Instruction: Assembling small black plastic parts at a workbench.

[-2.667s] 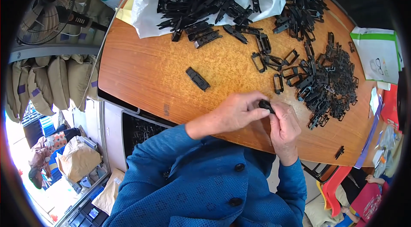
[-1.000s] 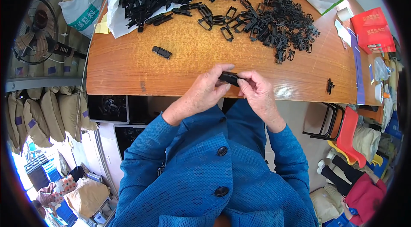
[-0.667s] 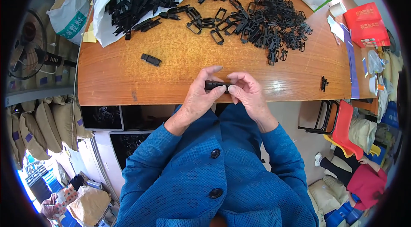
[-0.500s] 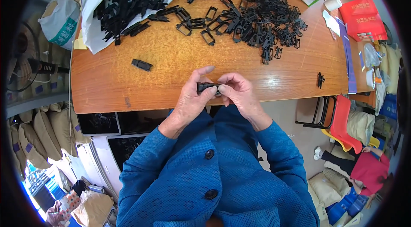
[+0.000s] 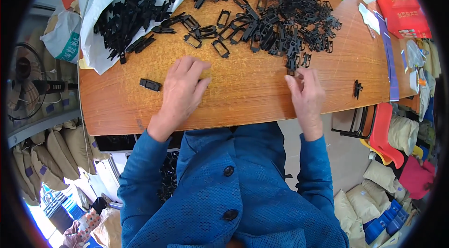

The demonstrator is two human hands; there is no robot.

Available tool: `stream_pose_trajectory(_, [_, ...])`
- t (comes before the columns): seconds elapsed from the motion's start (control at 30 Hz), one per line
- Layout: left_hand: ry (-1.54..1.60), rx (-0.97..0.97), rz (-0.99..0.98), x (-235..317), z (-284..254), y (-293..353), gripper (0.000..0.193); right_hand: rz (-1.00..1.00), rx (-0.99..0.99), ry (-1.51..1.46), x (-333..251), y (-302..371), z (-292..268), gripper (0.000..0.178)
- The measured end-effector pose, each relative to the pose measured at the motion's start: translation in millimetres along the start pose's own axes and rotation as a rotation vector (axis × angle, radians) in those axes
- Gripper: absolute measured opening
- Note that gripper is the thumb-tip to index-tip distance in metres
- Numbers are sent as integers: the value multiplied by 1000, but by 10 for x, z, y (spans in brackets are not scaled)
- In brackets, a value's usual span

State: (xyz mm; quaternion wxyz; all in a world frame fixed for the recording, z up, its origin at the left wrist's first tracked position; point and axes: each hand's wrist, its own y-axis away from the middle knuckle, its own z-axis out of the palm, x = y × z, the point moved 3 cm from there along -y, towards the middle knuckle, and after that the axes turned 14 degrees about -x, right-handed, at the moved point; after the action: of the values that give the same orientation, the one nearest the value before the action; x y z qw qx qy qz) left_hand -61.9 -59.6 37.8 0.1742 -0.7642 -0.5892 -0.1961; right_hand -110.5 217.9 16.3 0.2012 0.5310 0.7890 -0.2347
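My left hand (image 5: 180, 86) is over the middle-left of the wooden table, fingers stretched and thumb apart, with nothing visible in it. It is just short of several loose black plastic frames (image 5: 220, 48). At the lower end of the black parts pile (image 5: 299, 18), my right hand (image 5: 307, 92) has its thumb and forefinger closed around the end of a small black plastic part (image 5: 292, 66). Its other fingers are curled. One black plastic piece (image 5: 150, 84) lies alone, left of my left hand.
A white sack (image 5: 96, 28) spills long black parts at the far left. Near the right edge lies a small black piece (image 5: 358, 89). Beyond it are a purple strip (image 5: 390, 68) and a red bag (image 5: 404, 14). A red chair (image 5: 386, 131) stands past the table's front edge.
My hands have parted from a black piece they held together, which no longer shows between them. The left moved left and forward, the right moved right to the pile.
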Motion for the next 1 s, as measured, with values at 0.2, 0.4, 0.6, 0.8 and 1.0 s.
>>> stream_pose_trajectory(0.2, [-365,-101,131,13,129,-572,26,52,-54,241,75,-102,3,18])
stream_pose_trajectory(0.4, [-467,-49,210,-16,128,-583,13,-2,0,40,228,-65,65,12])
stream_pose_trajectory(0.6, [-402,-84,25,-6,168,-465,12,31,-5,-278,304,0,75,7])
stream_pose_trajectory(0.8, [592,-121,-102,-69,453,-241,34,48,-85,-981,-4,99,188,15])
stream_pose_trajectory(1.0, [1337,-216,-137,261,596,-45,43,20,-121,-1096,-429,225,423,21])
